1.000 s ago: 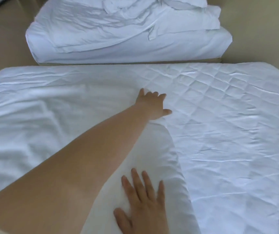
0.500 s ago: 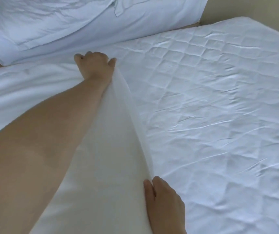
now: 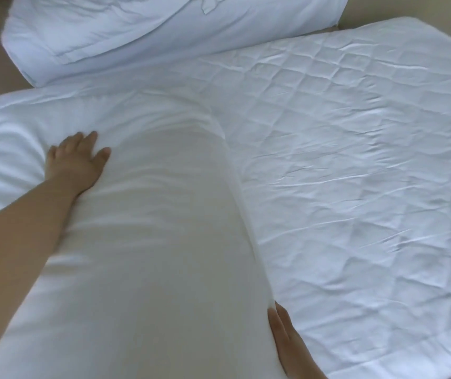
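left hand (image 3: 75,162): let go of the fold it gripped half a second ago, now flat, fingers spread on sheet (image 3: 158,242) | right hand (image 3: 289,348): at sheet's fold by near edge, grip unclear | sheet: left half of bed (image 3: 355,160), quilted right half bare | likely smoothing; spreading remains

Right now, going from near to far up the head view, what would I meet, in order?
Right hand at the edge of the white sheet → left hand flat on that sheet → second bed piled with crumpled white bedding.
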A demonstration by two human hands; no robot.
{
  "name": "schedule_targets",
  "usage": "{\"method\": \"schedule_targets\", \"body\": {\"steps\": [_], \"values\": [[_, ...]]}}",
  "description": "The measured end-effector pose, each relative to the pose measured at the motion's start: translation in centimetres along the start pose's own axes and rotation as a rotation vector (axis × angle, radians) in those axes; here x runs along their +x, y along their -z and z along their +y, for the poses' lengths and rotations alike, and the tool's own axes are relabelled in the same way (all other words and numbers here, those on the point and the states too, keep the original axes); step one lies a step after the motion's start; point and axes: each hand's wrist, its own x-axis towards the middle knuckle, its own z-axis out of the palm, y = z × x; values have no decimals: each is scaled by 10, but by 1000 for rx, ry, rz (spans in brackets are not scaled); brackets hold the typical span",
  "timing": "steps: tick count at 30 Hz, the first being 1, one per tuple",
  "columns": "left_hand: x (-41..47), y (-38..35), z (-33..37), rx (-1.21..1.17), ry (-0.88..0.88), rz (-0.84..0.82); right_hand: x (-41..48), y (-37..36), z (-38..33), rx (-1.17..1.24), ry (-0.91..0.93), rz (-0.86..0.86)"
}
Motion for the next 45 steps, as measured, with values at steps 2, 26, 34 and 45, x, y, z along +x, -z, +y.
{"method": "schedule_targets", "body": {"steps": [2, 26, 34, 45], "values": [[-37, -3, -20, -17, 11, 27, -8, 6, 8, -127, -57, 21], [-243, -48, -201, -1015, 678, -88, -54, -87, -138, -523, 561, 616], [-266, -50, -240, -1058, 582, -213, -79, -286, -92, -1359, 1187, -127], [-243, -53, -218, -1367, 879, -64, -34, -136, -173, -928, 1017, 246]]}}
